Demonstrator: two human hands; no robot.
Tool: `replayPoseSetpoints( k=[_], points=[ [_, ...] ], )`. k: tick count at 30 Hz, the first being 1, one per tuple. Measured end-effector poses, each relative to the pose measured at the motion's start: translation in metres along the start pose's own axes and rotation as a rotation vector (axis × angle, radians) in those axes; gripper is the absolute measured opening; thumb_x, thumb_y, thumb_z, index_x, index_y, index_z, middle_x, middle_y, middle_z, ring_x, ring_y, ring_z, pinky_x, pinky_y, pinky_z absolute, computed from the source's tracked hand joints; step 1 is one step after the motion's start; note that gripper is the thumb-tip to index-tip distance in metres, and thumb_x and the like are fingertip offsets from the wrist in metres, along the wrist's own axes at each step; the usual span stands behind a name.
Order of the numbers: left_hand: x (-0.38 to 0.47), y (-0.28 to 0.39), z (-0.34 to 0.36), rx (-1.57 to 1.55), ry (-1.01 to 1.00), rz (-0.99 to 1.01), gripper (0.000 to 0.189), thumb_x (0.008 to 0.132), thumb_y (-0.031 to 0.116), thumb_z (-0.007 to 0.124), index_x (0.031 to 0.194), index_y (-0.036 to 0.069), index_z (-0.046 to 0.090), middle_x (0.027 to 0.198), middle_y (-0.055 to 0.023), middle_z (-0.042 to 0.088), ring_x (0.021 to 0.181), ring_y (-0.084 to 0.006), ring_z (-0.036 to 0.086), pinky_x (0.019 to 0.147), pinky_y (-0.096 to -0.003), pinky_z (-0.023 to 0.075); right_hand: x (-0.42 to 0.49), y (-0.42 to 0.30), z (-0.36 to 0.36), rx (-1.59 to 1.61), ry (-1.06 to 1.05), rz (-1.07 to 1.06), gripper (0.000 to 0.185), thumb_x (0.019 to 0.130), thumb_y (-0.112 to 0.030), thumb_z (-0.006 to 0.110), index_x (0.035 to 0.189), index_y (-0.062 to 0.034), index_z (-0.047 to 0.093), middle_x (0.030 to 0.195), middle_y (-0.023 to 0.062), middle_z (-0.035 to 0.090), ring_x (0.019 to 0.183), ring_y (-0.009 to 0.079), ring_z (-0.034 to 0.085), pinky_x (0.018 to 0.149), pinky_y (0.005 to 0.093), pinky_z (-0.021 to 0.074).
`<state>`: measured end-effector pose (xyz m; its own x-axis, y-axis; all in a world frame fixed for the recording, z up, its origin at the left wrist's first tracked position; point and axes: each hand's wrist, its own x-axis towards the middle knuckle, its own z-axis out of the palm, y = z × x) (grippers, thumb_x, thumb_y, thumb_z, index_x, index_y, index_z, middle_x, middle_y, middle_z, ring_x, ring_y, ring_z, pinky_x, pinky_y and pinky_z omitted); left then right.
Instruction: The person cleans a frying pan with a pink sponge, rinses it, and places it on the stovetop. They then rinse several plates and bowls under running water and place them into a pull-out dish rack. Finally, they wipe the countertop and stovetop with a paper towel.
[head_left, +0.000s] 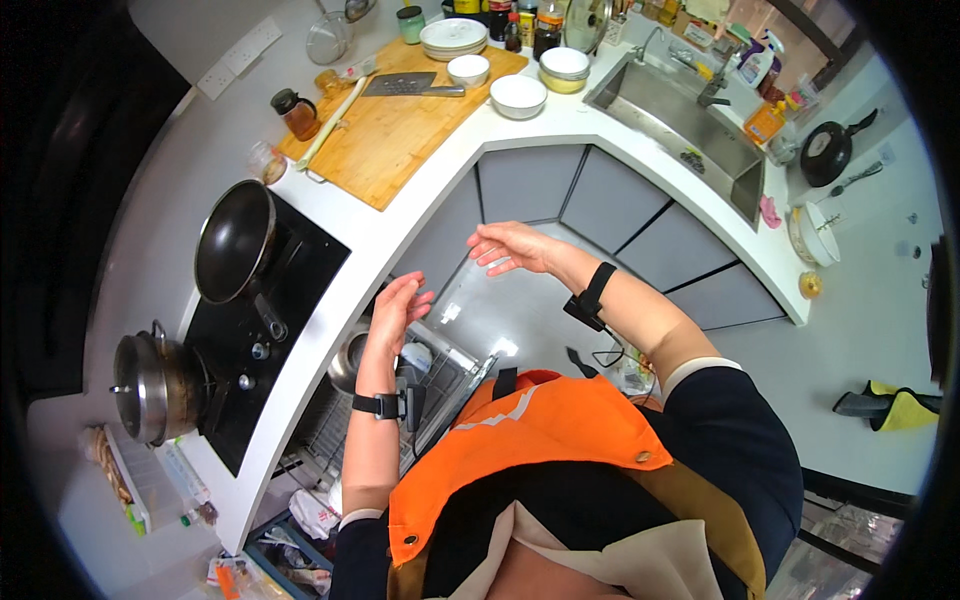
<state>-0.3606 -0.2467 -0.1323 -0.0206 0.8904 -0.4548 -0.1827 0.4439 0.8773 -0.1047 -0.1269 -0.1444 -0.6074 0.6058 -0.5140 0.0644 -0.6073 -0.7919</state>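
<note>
My left hand (396, 309) is raised over a pulled-out dish drawer (450, 352) below the counter, fingers loosely bent and holding nothing. A steel pot (348, 360) and a white dish (416, 357) sit in that drawer, partly hidden by my forearm. My right hand (513, 247) hovers above the floor before the grey cabinets (525, 180), palm turned inward, also with nothing in it. Neither hand touches a thing. The nearest worktop item is a wooden cutting board (405, 142), bearing a cleaver (405, 84), a leek (334, 124), a white bowl (469, 70) and stacked plates (454, 36).
On the left, a black wok (234, 244) and a lidded steel pot (150, 386) stand on the cooktop (300, 262). Two bowl spots, a white bowl (518, 97) and stacked bowls (564, 69), lie near the sink (675, 127). A frying pan (826, 153) hangs at right.
</note>
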Motion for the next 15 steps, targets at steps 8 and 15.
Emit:
replayPoseSetpoints(
  k=[8,15],
  points=[
    [0.052,0.017,0.036,-0.035,-0.058,-0.020,0.040,0.097,0.023,0.053,0.130,0.000,0.052,0.128,-0.0147,0.058,0.102,-0.0253,0.065,0.082,-0.0307,0.0557,0.033,-0.060,-0.127,0.190,0.311,-0.061,0.039,0.098,-0.036,0.052,0.118,-0.0026,0.055,0.104,0.0129,0.063,0.092,0.0230,0.064,0.079,0.0428,0.0592],
    [0.112,0.005,0.064,-0.129,0.158,-0.116,0.034,0.098,0.023,0.052,0.125,0.003,0.057,0.120,-0.0121,0.062,0.098,-0.0232,0.066,0.081,-0.0325,0.0556,0.164,-0.129,-0.260,0.354,0.594,-0.129,0.070,0.094,-0.052,0.051,0.139,-0.0013,0.034,0.109,0.0231,0.057,0.089,0.0325,0.064,0.071,0.0468,0.0599]
  ],
)
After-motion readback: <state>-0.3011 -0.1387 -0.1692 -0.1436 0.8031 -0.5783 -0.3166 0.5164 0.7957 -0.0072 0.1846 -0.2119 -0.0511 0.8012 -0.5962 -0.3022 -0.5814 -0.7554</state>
